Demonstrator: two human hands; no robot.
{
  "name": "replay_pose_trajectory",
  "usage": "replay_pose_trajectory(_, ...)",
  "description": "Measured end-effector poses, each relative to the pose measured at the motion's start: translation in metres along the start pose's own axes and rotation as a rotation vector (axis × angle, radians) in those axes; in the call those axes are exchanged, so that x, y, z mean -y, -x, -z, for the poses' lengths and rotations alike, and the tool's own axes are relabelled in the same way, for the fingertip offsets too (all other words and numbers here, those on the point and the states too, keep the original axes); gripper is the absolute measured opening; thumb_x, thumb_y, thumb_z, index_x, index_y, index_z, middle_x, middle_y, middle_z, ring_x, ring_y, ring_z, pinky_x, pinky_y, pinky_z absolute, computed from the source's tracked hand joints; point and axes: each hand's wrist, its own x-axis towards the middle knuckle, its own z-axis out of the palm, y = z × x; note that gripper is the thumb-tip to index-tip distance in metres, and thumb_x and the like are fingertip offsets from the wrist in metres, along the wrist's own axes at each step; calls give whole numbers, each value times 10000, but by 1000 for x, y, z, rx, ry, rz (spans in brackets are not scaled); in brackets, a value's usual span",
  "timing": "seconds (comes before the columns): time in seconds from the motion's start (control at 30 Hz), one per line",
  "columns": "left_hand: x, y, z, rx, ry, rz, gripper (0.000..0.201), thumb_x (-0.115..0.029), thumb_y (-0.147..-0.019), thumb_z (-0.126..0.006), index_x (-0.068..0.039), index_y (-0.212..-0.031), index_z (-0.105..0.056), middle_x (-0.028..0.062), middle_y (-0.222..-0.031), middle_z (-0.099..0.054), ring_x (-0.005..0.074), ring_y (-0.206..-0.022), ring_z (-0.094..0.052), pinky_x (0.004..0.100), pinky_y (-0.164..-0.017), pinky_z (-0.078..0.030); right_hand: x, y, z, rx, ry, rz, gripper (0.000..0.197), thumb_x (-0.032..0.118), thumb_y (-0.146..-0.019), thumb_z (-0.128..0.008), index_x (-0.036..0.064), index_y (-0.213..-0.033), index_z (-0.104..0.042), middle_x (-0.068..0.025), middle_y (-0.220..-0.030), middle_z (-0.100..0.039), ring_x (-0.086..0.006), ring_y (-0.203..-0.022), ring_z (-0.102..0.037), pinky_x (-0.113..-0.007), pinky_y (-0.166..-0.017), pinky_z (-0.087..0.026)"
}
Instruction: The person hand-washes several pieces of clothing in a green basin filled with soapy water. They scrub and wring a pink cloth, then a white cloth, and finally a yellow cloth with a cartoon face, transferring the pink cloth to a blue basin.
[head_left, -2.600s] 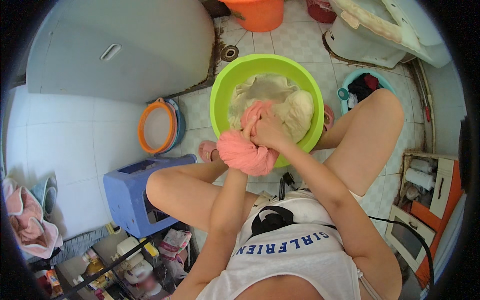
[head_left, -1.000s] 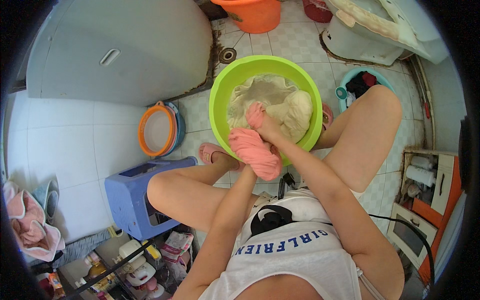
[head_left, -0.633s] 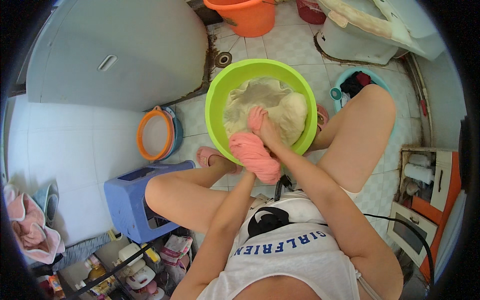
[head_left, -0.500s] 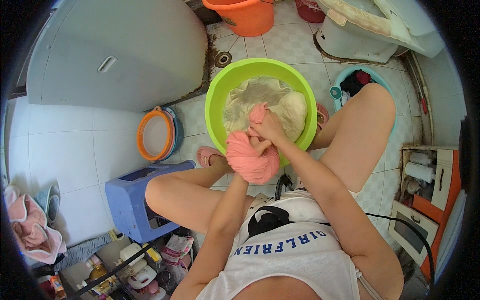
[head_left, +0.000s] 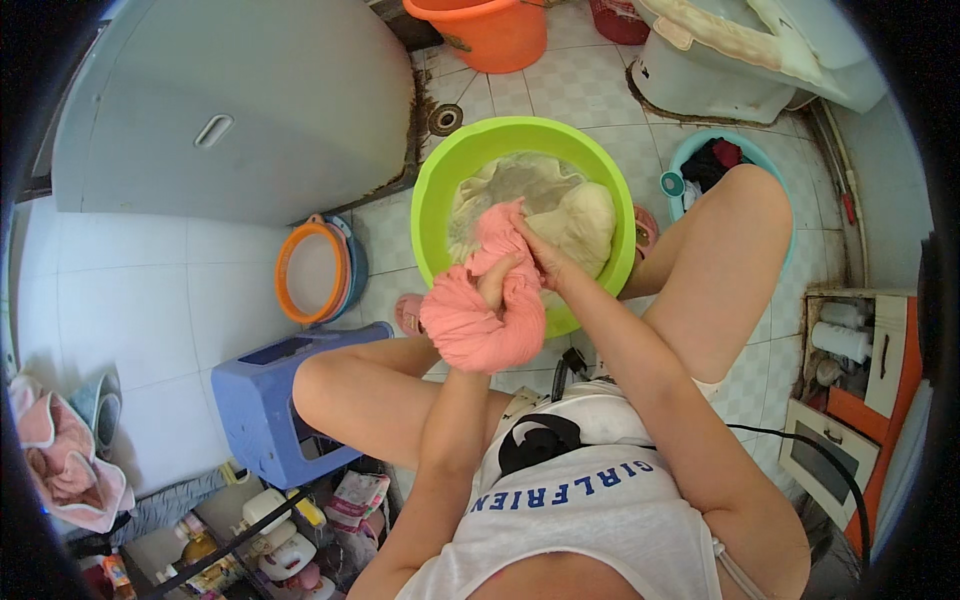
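A pink wet-looking cloth (head_left: 480,325) is bunched in a loop over my left wrist, its upper end reaching over the lime-green basin (head_left: 424,200). My left hand (head_left: 497,278) is closed around the cloth, partly covered by its folds. My right hand (head_left: 543,256) grips the cloth's upper end, just right of the left hand. Whether the cloth is a garment or a towel cannot be told. Below both hands, a cream cloth (head_left: 582,225) lies in cloudy water in the basin, bulging up on the right side.
A blue plastic stool (head_left: 250,420) stands at left, near stacked basins (head_left: 309,272). An orange bucket (head_left: 490,38) and a toilet (head_left: 710,80) are at the back. A light-blue basin (head_left: 765,160) with dark clothes sits right. Several bottles (head_left: 285,550) fill the lower left.
The pink bundle has shifted left, and its upper part is now looser and longer. My right hand has moved slightly down and right; my left hand slightly left.
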Motion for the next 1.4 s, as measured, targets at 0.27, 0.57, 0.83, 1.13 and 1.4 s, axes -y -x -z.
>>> replay_pose_trajectory(0.27, 40, -9, -23, 538, 962, 203, 265, -188, -872, -625, 11, -1047, -610, 75, -910, -670, 146, -811, -612, 254, -709, -485, 27, 2, 0, 166, 19, 345, 832, 336, -811, -721, 88, -1460, -263, -163, -1279, -501, -276, -1136, -565, -372, -913, -508)
replay_pose_trajectory(0.57, 7, -23, -11, 210, -236, 195, 157, -232, -825, -697, -88, -772, -669, 6, -737, -649, 97, -653, -579, 265, -586, -453, 24, -21, 16, -48, 758, 416, 269, 157, -758, -771, 47, -951, -620, 8, -787, -573, -79, -744, -531, -247, -675, -463)
replay_pose_trajectory(0.83, 90, -56, -34, 264, 60, 93, 210, -273, -812, -693, -97, -707, -652, 1, -659, -617, 105, -585, -547, 284, -513, -403, 3, -28, 20, -329, 1161, 651, 237, 219, -732, -703, 29, -781, -570, -126, -697, -599, -257, -637, -558, -348, -624, -470)
replay_pose_trajectory(1.13, 126, -68, -53, 205, -280, -55, 224, -288, -786, -684, -71, -736, -659, 49, -646, -624, 185, -571, -580, 343, -523, -432, -7, -18, 7, -633, 1305, 627, 199, 225, -749, -643, 50, -834, -602, -205, -771, -628, -414, -755, -601, -453, -682, -483)
replay_pose_trajectory(1.4, 128, -59, -46, -69, -247, -300, 236, -299, -776, -687, -65, -752, -664, 68, -654, -634, 217, -583, -598, 362, -538, -448, -7, -24, 0, -559, 1228, 691, 387, 385, -800, -638, 34, -961, -617, -175, -950, -625, -327, -854, -596, -395, -731, -468)
